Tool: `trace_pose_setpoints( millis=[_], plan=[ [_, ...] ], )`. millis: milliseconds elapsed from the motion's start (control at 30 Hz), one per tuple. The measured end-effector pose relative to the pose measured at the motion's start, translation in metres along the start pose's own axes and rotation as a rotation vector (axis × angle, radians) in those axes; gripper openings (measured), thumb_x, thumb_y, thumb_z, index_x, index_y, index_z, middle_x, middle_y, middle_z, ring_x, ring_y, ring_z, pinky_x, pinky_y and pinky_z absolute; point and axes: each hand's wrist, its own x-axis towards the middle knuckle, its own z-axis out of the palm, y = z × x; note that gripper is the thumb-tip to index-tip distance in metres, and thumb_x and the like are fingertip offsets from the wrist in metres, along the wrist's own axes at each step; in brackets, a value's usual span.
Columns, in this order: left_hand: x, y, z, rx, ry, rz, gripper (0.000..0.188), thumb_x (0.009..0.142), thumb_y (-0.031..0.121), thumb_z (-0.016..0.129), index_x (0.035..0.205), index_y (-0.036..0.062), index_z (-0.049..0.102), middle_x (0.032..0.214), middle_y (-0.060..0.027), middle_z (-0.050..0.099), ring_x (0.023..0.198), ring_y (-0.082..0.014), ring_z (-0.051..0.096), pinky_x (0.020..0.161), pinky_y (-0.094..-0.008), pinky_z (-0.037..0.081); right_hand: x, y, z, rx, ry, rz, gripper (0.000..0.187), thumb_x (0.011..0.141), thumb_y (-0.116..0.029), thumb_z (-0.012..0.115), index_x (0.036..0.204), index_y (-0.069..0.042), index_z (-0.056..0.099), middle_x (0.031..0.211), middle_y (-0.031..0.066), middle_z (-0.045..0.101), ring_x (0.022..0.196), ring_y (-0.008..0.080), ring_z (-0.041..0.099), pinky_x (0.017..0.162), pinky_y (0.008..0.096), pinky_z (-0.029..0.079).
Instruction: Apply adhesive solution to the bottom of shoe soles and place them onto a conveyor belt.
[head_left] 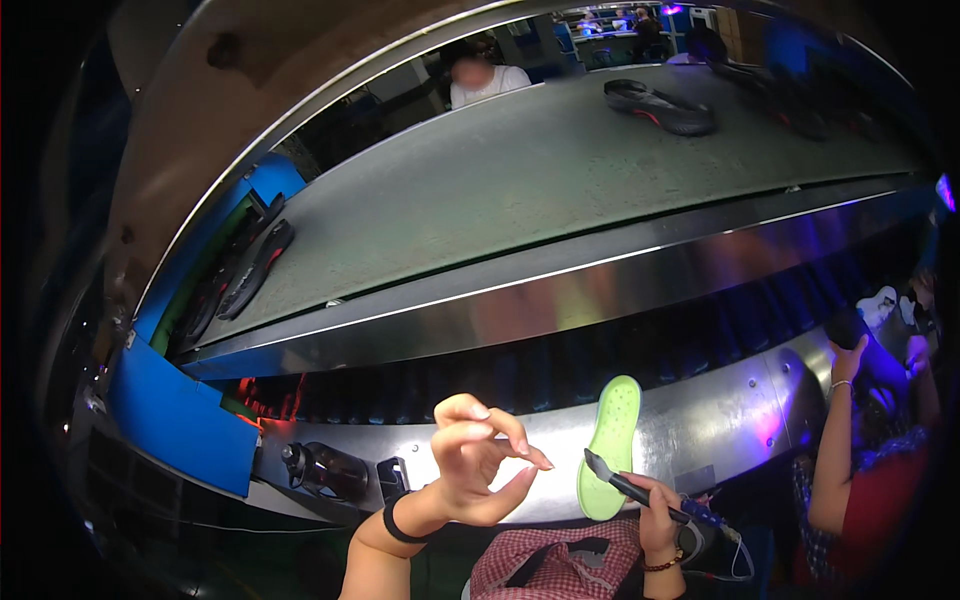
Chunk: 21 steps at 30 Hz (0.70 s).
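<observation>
A lime-green shoe sole with small dimples at its upper end lies lengthwise on the metal ledge before me. My right hand is closed round the dark handle of a brush. The brush's flat grey tip is over the left edge of the sole's lower half. Left of the sole, my left hand is raised with its fingers curled and a gap between thumb and forefinger. No object shows in that gap. A black band is round my left wrist.
Beyond the ledge runs a green conveyor belt carrying dark shoe soles. A dark bottle and a small black holder stand at the left. A co-worker's arm reaches in at the right. Thin tubing hangs near my right hand.
</observation>
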Motion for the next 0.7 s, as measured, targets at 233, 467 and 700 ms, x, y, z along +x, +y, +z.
trace_pose_setpoints(
  millis=[233,467,700],
  plan=[
    [-0.010,0.021,0.017,0.240,-0.022,0.102,0.086,0.062,-0.025,0.065,0.127,0.0203,0.030,0.117,-0.0106,0.026,0.082,-0.0203,0.059,0.068,-0.0359,0.064,0.010,-0.055,0.039,-0.598,-0.114,-0.457,0.014,0.088,-0.011,0.060,0.095,-0.004,0.069,0.099,0.0106,0.070,0.103,0.0300,0.060,0.097,0.0416,0.041],
    [-0.025,0.036,0.018,0.221,-0.096,0.108,0.082,0.063,-0.029,0.063,0.120,0.0243,0.040,0.112,-0.0066,0.028,0.078,-0.0192,0.057,0.075,-0.0429,0.062,0.005,-0.086,0.073,-0.775,-0.103,-0.732,0.019,0.078,-0.017,0.075,0.091,-0.011,0.062,0.082,0.0006,0.066,0.091,0.0227,0.060,0.096,0.0444,0.040],
    [-0.034,0.040,0.016,0.223,-0.145,0.151,0.069,0.063,-0.030,0.062,0.113,0.0145,0.046,0.106,-0.0078,0.028,0.078,-0.0223,0.058,0.080,-0.0456,0.061,-0.002,-0.100,0.091,-0.751,-0.085,-0.823,0.024,0.072,-0.017,0.080,0.089,-0.014,0.063,0.074,-0.0046,0.061,0.078,0.0161,0.055,0.093,0.0408,0.039]
  ],
)
